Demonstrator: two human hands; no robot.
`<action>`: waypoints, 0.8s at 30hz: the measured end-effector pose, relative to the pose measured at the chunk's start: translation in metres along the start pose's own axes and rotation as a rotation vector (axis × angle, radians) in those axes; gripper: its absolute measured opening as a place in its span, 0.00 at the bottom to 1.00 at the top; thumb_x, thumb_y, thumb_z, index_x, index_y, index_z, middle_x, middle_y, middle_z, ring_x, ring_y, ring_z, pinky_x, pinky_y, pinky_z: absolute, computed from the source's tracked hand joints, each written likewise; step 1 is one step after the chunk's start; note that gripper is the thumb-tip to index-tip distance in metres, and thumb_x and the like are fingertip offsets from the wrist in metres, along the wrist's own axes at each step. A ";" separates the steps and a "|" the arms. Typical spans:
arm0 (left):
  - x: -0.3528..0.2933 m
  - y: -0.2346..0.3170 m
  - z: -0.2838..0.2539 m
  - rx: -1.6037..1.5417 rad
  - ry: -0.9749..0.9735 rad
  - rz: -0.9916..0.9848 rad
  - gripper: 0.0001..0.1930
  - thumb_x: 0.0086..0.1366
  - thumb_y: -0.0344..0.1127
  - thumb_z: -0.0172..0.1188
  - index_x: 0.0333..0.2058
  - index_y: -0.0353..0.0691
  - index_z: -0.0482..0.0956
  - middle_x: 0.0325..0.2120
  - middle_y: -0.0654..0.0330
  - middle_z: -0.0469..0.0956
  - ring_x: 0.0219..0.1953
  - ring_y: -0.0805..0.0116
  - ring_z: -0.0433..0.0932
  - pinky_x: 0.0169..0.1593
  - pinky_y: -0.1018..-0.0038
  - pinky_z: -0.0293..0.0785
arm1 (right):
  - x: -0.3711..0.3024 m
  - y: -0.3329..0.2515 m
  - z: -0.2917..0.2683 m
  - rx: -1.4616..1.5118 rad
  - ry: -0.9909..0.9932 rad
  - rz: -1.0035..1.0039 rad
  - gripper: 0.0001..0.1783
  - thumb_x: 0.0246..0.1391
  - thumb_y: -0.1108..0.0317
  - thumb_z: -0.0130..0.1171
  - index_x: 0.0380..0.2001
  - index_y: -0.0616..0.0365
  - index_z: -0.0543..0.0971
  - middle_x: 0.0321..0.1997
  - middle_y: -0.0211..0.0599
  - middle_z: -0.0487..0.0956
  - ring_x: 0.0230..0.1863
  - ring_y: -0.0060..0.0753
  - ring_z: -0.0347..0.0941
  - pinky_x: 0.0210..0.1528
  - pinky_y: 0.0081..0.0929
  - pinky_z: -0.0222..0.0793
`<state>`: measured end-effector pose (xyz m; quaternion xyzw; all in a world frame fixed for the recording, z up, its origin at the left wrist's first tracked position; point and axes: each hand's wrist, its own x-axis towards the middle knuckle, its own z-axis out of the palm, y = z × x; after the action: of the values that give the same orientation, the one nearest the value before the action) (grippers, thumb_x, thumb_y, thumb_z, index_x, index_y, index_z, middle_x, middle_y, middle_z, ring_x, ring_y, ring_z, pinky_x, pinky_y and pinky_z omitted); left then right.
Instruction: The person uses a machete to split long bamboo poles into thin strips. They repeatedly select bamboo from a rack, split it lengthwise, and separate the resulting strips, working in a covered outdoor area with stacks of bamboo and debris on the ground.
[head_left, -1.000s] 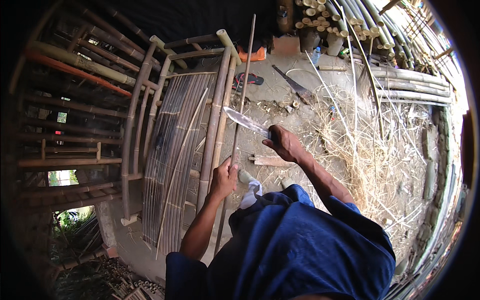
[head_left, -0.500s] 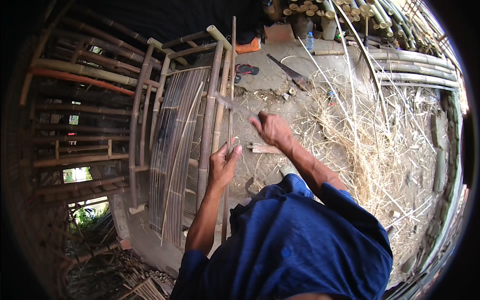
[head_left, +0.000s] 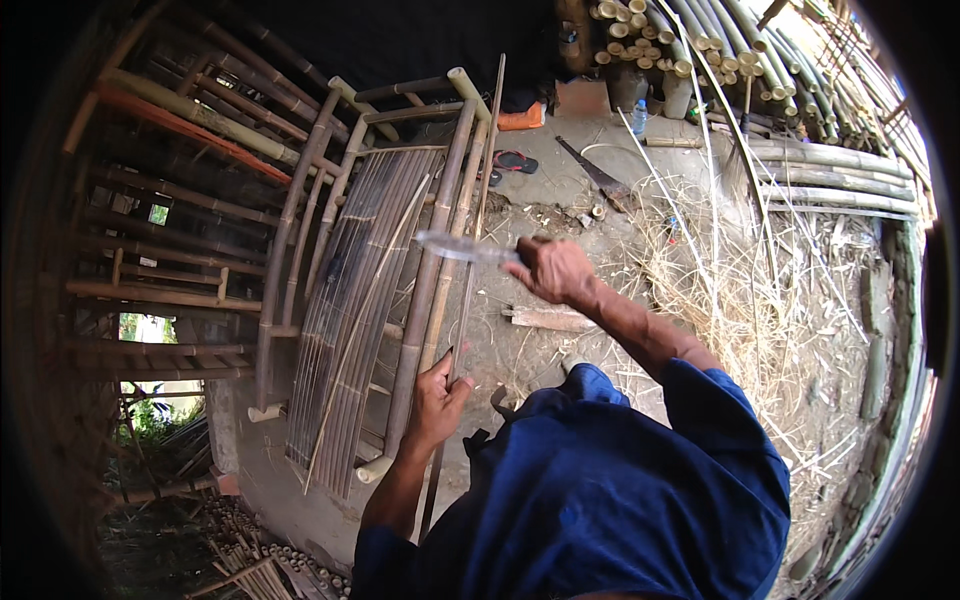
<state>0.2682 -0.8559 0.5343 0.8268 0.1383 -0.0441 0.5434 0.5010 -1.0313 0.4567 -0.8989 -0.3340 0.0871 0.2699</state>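
Observation:
My right hand grips the handle of a long knife, its blade pointing left across a thin bamboo strip. My left hand holds that same strip lower down, with the strip running up and away from me. Just left of the strip stands a bamboo frame filled with narrow slats. My blue sleeves and blue clothing fill the lower middle.
Stacked bamboo poles lie at the upper right above a heap of pale shavings. A hand saw, a sandal and a small wood block lie on the concrete. A bamboo rack stands left.
My right hand has swung the knife down and leftward until the blade crosses the strip. My left hand has slid lower along the strip, toward me.

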 end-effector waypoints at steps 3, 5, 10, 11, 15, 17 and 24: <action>-0.028 -0.010 -0.010 -0.014 -0.018 0.021 0.25 0.63 0.21 0.53 0.60 0.31 0.70 0.17 0.78 0.59 0.19 0.88 0.54 0.22 0.83 0.49 | 0.041 0.031 -0.005 0.017 0.054 0.166 0.39 0.65 0.31 0.34 0.40 0.59 0.79 0.26 0.54 0.81 0.28 0.54 0.80 0.29 0.46 0.75; -0.043 -0.023 -0.027 0.004 0.012 0.072 0.25 0.63 0.21 0.53 0.60 0.32 0.70 0.19 0.77 0.60 0.20 0.88 0.55 0.23 0.83 0.50 | 0.034 -0.010 -0.004 -0.025 -0.032 0.099 0.40 0.64 0.31 0.34 0.39 0.59 0.79 0.25 0.55 0.81 0.29 0.55 0.81 0.30 0.48 0.75; -0.090 -0.026 -0.053 0.106 -0.021 -0.066 0.23 0.63 0.27 0.56 0.59 0.31 0.72 0.21 0.73 0.65 0.22 0.85 0.60 0.26 0.83 0.57 | 0.071 0.018 -0.022 0.021 0.128 0.218 0.41 0.64 0.31 0.36 0.32 0.60 0.82 0.30 0.58 0.81 0.34 0.62 0.80 0.37 0.51 0.75; -0.101 -0.032 -0.057 0.154 -0.034 -0.051 0.24 0.63 0.29 0.57 0.58 0.30 0.72 0.21 0.72 0.66 0.22 0.84 0.61 0.27 0.82 0.58 | 0.082 0.031 -0.034 0.025 0.167 0.243 0.42 0.64 0.31 0.36 0.30 0.60 0.83 0.31 0.59 0.81 0.35 0.63 0.80 0.38 0.51 0.75; -0.146 -0.062 -0.073 0.147 -0.032 -0.041 0.24 0.64 0.34 0.60 0.58 0.33 0.72 0.17 0.69 0.64 0.21 0.81 0.60 0.24 0.77 0.60 | 0.105 0.039 -0.076 -0.042 0.232 0.301 0.43 0.63 0.30 0.37 0.29 0.62 0.83 0.31 0.62 0.80 0.40 0.63 0.79 0.44 0.52 0.74; -0.162 -0.057 -0.076 0.134 -0.041 -0.171 0.25 0.64 0.38 0.63 0.57 0.34 0.73 0.15 0.70 0.62 0.20 0.80 0.60 0.24 0.77 0.59 | 0.114 0.044 -0.095 -0.061 0.248 0.326 0.44 0.62 0.29 0.37 0.30 0.61 0.83 0.34 0.63 0.80 0.43 0.63 0.78 0.45 0.52 0.73; -0.208 -0.065 -0.078 -0.072 -0.098 -0.405 0.24 0.73 0.49 0.52 0.56 0.34 0.77 0.14 0.75 0.63 0.17 0.86 0.61 0.24 0.83 0.61 | 0.113 0.124 -0.164 -0.022 0.614 0.572 0.42 0.61 0.30 0.39 0.39 0.61 0.82 0.40 0.63 0.81 0.47 0.65 0.77 0.49 0.53 0.72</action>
<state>0.0449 -0.7980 0.5551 0.7591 0.2764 -0.1878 0.5587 0.7107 -1.1063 0.5292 -0.9425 0.0238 -0.1170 0.3123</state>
